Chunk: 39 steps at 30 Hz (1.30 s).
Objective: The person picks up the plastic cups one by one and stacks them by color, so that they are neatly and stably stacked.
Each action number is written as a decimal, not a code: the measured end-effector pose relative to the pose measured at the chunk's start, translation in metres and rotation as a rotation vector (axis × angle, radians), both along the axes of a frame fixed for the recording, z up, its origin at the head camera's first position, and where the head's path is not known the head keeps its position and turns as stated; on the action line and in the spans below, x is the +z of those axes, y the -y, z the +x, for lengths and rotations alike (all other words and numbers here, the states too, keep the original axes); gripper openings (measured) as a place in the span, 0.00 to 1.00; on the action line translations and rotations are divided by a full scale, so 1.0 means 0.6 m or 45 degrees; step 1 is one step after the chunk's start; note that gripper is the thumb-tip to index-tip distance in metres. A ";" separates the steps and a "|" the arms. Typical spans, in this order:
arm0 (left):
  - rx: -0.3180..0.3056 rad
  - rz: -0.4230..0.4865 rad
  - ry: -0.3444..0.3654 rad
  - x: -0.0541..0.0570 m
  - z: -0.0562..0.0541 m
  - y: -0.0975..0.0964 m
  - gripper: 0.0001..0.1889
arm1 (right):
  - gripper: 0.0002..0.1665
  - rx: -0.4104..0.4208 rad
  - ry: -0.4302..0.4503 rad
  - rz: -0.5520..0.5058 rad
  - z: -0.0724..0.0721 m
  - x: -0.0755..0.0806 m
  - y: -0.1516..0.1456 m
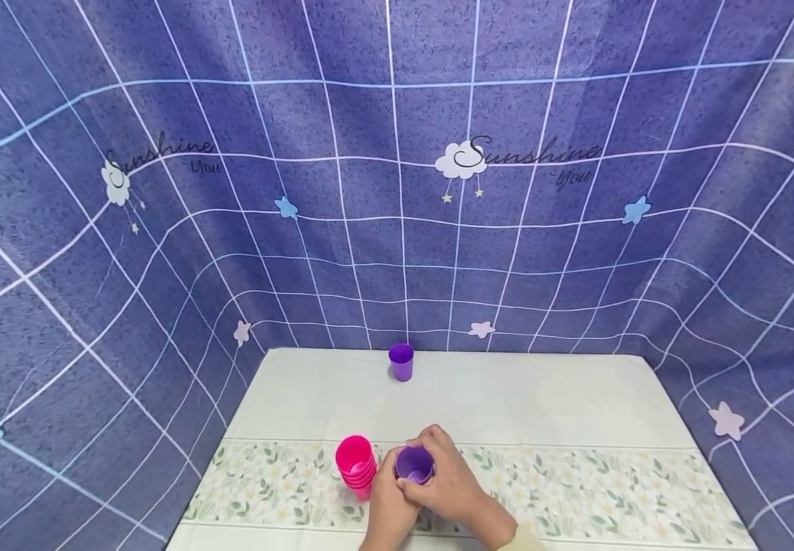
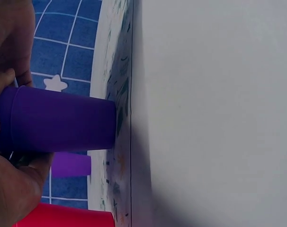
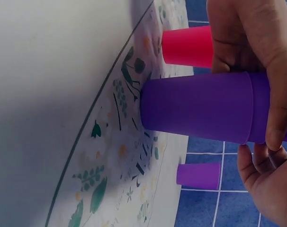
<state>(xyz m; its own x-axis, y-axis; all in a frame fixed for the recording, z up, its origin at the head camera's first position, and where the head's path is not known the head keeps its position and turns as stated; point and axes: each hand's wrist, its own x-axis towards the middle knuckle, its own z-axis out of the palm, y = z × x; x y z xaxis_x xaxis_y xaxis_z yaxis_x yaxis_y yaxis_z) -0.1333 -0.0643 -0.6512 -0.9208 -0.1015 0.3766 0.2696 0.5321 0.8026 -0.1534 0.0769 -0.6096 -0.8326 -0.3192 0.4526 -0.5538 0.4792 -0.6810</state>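
Note:
A small stack of nested purple cups [image 1: 415, 465] stands upright between both hands near the front of the table, its base right at the floral strip. My left hand [image 1: 392, 499] grips it from the left, while my right hand [image 1: 449, 480] has thumb and fingers round the rim on the right. In the right wrist view, one rim of the purple cups [image 3: 198, 106] shows partway up, with another cup nested above it. Close beside my left hand is a stack of pink cups [image 1: 355, 459], partly hidden by that hand in both wrist views.
A single purple cup [image 1: 402, 364] stands upright at the far edge of the table [image 1: 541, 398]. A floral strip [image 1: 576, 482] runs across the white tabletop. Blue gridded cloth [image 1: 369, 191] with stars and clouds hangs behind and on both sides.

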 end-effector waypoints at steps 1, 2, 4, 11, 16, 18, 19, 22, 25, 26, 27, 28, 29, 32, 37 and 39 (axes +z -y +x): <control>0.005 0.003 -0.004 -0.001 0.000 0.000 0.31 | 0.29 -0.007 -0.008 0.007 0.000 0.000 0.001; 0.008 0.007 -0.008 -0.001 0.001 0.001 0.31 | 0.29 -0.014 -0.004 0.012 0.000 0.000 0.002; 0.012 0.015 -0.009 -0.002 0.003 0.000 0.30 | 0.30 -0.010 0.023 0.006 0.001 0.002 0.001; 0.021 0.061 0.118 0.001 0.008 -0.004 0.32 | 0.23 0.109 0.288 -0.057 -0.006 0.013 -0.007; 0.046 0.057 0.211 0.004 0.007 -0.006 0.34 | 0.15 0.067 0.392 -0.161 -0.022 0.018 -0.004; 0.049 0.058 0.203 0.003 0.005 -0.007 0.33 | 0.12 0.017 0.390 -0.193 -0.032 0.018 -0.003; 0.051 0.059 0.199 0.002 0.004 -0.007 0.33 | 0.11 -0.006 0.381 -0.206 -0.037 0.018 -0.003; 0.049 0.058 0.192 0.000 0.005 -0.008 0.34 | 0.11 -0.083 0.348 -0.222 -0.052 0.015 -0.004; 0.039 0.082 0.200 0.001 0.010 -0.007 0.35 | 0.12 -0.145 0.295 -0.229 -0.065 0.013 -0.009; 0.036 0.093 0.201 0.001 0.012 -0.008 0.36 | 0.13 -0.156 0.282 -0.231 -0.070 0.014 -0.011; 0.038 0.098 0.206 0.001 0.013 -0.007 0.36 | 0.12 -0.166 0.262 -0.234 -0.074 0.015 -0.012; 0.040 0.103 0.207 0.002 0.015 -0.007 0.36 | 0.12 -0.171 0.241 -0.229 -0.080 0.017 -0.014; 0.046 0.109 0.204 0.002 0.016 -0.007 0.35 | 0.12 -0.173 0.210 -0.224 -0.086 0.019 -0.015; 0.070 0.103 0.185 0.002 0.015 -0.007 0.35 | 0.10 -0.191 0.148 -0.157 -0.108 0.025 -0.016; 0.072 0.111 0.159 0.003 0.013 -0.009 0.35 | 0.10 -0.254 0.062 -0.007 -0.149 0.025 -0.013; 0.061 0.126 0.161 0.003 0.013 -0.010 0.34 | 0.10 -0.273 0.018 0.032 -0.164 0.021 -0.012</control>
